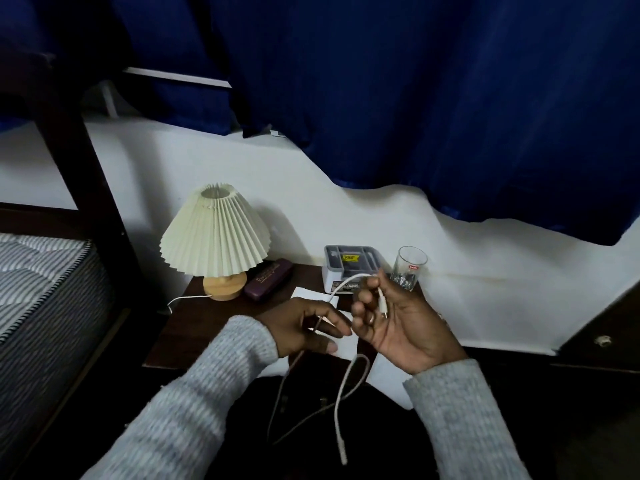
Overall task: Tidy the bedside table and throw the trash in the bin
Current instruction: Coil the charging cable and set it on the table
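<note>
dim, bluish light; dark corners, edges bowed by the wide lens, foreground sleeves (194, 403) slightly soft.

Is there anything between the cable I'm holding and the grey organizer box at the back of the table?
Nothing visible blocks it. The white cable in the right hand already hangs just in front of the grey organizer box; the glass stands off to its right.
</note>
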